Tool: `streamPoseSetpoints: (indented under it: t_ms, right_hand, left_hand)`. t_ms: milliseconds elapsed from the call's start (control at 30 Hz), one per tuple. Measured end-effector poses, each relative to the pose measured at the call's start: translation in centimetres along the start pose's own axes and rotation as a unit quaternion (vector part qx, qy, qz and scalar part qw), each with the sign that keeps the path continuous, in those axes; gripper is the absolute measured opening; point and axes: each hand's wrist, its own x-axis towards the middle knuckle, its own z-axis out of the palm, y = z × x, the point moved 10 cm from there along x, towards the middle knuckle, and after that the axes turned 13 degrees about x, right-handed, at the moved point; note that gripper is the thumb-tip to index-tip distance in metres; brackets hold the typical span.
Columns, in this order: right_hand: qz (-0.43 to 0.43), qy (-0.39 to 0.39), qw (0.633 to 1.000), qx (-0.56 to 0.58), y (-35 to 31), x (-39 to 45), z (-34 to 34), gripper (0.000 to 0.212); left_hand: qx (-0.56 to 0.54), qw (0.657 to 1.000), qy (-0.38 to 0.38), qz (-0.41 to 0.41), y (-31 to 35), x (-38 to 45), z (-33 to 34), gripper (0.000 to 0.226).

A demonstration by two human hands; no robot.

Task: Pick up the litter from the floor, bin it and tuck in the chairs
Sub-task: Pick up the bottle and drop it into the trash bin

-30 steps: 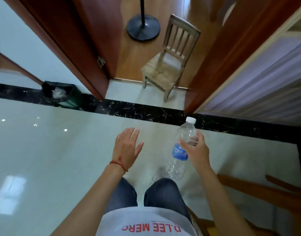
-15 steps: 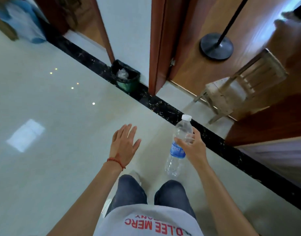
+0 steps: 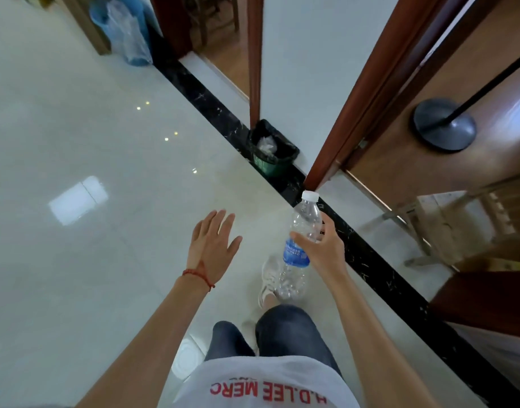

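The right hand (image 3: 322, 251) grips an empty clear plastic bottle (image 3: 300, 245) around its upper body, cap up, carried upright above the pale tiled floor (image 3: 91, 275) in the lower middle of the frame. The left hand (image 3: 213, 245) is held out flat with fingers spread, holding nothing. So one piece of litter is already off the floor, but it is not yet binned: the small green bin (image 3: 272, 150) with its black liner stands well ahead, at the centre of the frame against the wall, with some crumpled plastic already inside. A small wooden chair (image 3: 459, 222) at the right edge, blurred, stands in a doorway, so the chair tucking seems still to be done. No other litter is plainly visible on the floor.
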Motion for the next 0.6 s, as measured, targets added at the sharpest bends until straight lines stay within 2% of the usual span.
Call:
streamPoseSetpoints:
  t_ms: [600]
  right_hand:
    - [-0.009,-0.047,0.999,-0.018,-10.0,22.2,7.2,0.07]
  left_hand:
    - [0.022,0.999,-0.018,-0.043,-6.1,23.0,-3.6,0.051]
